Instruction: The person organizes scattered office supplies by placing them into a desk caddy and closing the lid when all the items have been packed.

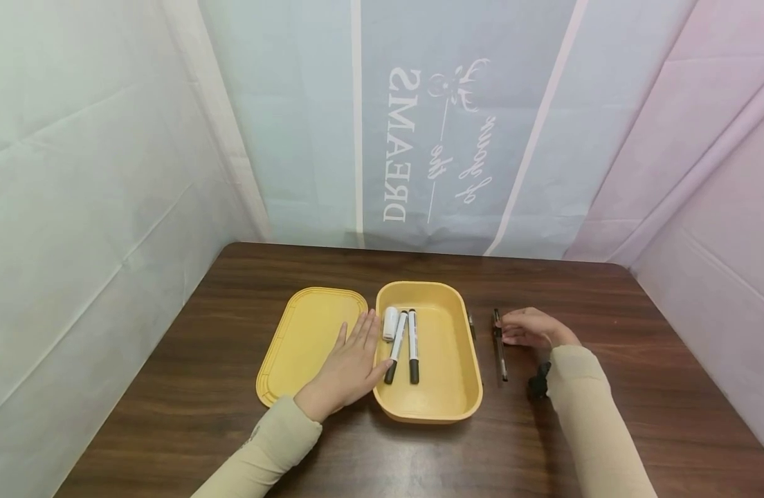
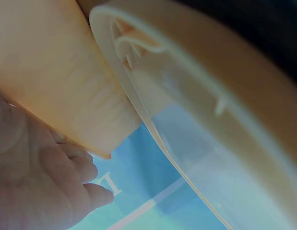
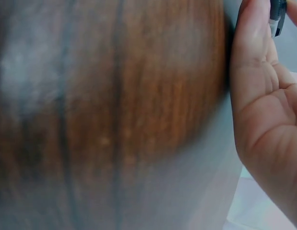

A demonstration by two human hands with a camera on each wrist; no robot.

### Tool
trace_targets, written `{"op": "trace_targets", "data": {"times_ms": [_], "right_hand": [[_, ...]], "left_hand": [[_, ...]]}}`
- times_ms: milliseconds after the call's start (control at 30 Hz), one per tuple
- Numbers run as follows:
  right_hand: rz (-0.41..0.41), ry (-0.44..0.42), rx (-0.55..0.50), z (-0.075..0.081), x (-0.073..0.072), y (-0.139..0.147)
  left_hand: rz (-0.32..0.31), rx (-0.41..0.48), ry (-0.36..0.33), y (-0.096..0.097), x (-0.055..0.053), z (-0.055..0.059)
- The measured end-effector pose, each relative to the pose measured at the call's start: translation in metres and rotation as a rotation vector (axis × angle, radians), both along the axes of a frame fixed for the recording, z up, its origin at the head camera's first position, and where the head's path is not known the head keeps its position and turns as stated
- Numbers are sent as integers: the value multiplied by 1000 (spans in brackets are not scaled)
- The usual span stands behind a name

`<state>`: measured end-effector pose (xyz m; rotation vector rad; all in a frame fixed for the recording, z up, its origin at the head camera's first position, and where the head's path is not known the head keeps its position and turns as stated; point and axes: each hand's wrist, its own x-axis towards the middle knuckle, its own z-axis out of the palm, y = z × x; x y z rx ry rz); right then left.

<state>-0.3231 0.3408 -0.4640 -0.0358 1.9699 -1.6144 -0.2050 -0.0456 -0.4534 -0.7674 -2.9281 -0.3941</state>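
A yellow plastic box (image 1: pixel 447 398) stands uncovered on the table, with two black-and-white markers (image 1: pixel 414 346) and a short white object (image 1: pixel 390 324) inside along its left part. My left hand (image 1: pixel 351 360) lies with straight fingers at the box's left rim, its thumb reaching over the edge near the markers. In the left wrist view, the same hand (image 2: pixel 42 177) is beside a pale yellow wall (image 2: pixel 57 72). To the right of the box, my right hand (image 1: pixel 534 327) pinches a slim dark pen (image 1: pixel 502 353) between thumb and fingers. The pen's dark end (image 3: pixel 277 17) shows at the fingertips in the right wrist view.
The yellow lid (image 1: pixel 304 339) lies flat to the left of the box, partly under my left hand and forearm. A small dark item (image 1: pixel 472 327) sits against the box's right side. Fabric curtains (image 1: pixel 295 138) surround the brown wooden table (image 1: pixel 189 373).
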Motion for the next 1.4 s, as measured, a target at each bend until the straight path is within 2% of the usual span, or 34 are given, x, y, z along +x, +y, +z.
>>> {"op": "trace_targets", "data": {"times_ms": [300,600,1400], "right_hand": [[-78,-52,-138,-8,6,8],[-104,-70,-166,-3,7,6],[-49,-74,-290,-9,5,9]], "left_hand": [[-5,-13,17,0,0,-2],[0,-18,4,0,0,-1],[-11,-31,30,-1,0,-4]]}}
